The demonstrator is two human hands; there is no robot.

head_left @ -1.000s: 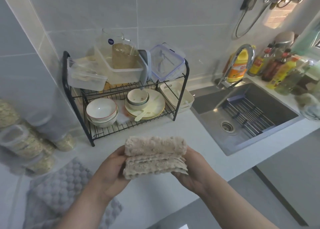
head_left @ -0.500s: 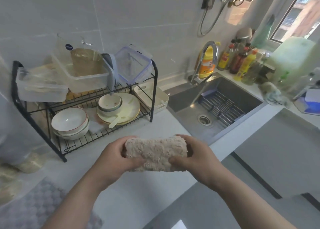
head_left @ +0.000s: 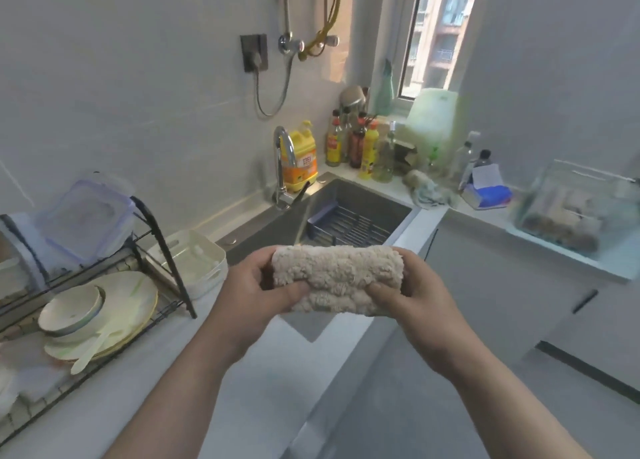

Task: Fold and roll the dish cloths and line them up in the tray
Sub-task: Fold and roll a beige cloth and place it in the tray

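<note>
Both hands are gripping a rolled beige fluffy dish cloth point(head_left: 337, 278) in the air above the desk edge: left hand point(head_left: 258, 290) and right hand point(head_left: 414, 294) closed on its ends. Rolling looks done; placing it in the clear tray point(head_left: 571, 212) at right, already holding what look like rolls, is remaining.

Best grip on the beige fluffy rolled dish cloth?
Grip the beige fluffy rolled dish cloth by its two short ends, coming in from either side, as the left hand and right hand do. It lies horizontal, and thumbs pressed on the front keep the roll closed.
</note>
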